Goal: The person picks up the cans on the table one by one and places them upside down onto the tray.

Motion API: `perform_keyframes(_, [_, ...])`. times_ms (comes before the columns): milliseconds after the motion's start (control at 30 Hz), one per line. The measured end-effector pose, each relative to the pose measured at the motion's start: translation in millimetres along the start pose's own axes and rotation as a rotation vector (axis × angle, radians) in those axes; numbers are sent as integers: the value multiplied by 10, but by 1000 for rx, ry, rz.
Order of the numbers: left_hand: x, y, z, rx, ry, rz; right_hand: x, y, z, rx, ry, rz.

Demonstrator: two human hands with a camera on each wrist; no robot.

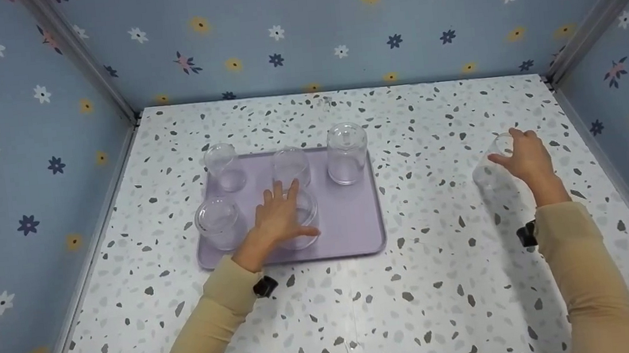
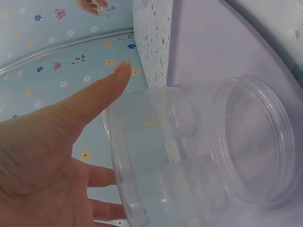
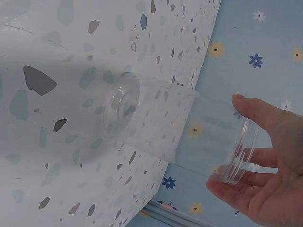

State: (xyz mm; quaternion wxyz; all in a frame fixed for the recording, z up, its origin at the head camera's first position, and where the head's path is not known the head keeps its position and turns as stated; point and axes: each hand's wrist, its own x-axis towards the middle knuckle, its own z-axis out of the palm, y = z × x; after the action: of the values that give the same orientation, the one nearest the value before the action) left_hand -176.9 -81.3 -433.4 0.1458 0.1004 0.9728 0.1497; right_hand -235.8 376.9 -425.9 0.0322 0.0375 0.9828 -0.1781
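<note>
On a lilac tray (image 1: 350, 219) stand several clear plastic jars. My left hand (image 1: 278, 217) is spread above the front middle jar (image 1: 308, 206), fingers and thumb fairly straight. In the left wrist view this jar (image 2: 255, 142) has its rimmed end on the tray, with the thumb beside its upper end and fingers partly behind it; contact is unclear. To the right of the tray, my right hand (image 1: 529, 161) grips a narrower clear jar (image 1: 486, 174) by its upper end. The right wrist view shows thumb and fingers on opposite sides of that jar (image 3: 189, 127).
Also on the tray are a tall jar (image 1: 347, 156) at back right, a jar (image 1: 290, 164) at back middle, a small jar (image 1: 224, 168) at back left and a wide jar (image 1: 220, 226) at front left. Flowered panels (image 1: 301, 33) enclose the speckled table (image 1: 409, 317).
</note>
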Motion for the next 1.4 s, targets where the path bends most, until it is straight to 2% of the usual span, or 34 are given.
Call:
perform_keyframes(200, [-24,19,3,-10,29,10,-70,21,22,25,66,-28])
perform_keyframes(500, [-79,32,3,-22,132,55,-151,-4,104,123,174,-62])
perform_keyframes(733, [-99,27,11,-62,251,54,-204,-92,199,223,310,-123])
perform_keyframes(967, [-100,35,53,-126,389,85,-260,-227,290,333,398,-169])
perform_keyframes(1067, [-96,37,78,-160,451,116,-297,-296,338,377,436,-208])
perform_keyframes(1300, [-78,53,118,-262,616,230,-394,-470,413,443,496,-294])
perform_keyframes(1400, [-75,70,116,-302,663,245,-434,-544,435,464,510,-319])
